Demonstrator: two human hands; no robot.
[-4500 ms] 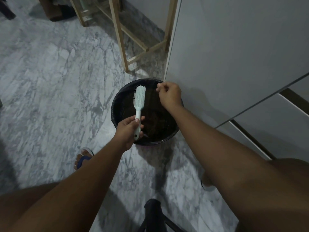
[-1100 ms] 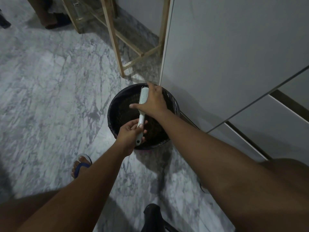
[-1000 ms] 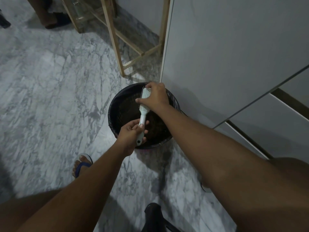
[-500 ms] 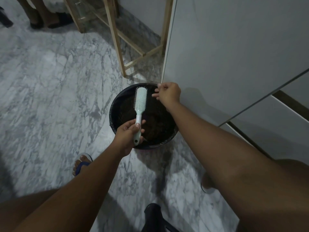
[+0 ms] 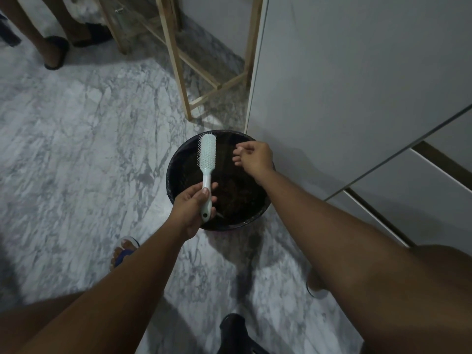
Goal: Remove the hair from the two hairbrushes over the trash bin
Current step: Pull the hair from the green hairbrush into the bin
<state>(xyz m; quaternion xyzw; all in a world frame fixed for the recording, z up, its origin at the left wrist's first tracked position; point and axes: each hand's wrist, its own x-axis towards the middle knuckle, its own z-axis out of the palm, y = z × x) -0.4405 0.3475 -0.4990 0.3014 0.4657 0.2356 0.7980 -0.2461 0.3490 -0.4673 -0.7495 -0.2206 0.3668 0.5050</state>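
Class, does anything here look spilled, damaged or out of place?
Nothing stands out. The left hand holds the pale green plastic hairbrush over the round black trash bin, and no spill shows on the marble floor.

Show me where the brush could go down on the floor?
Widest bare patch: the marble floor left of the trash bin, between the wooden frame and the sandalled foot. Crowded: right of the bin, close by the white cabinet, and over it, where the left hand holds the hairbrush beside the right hand.
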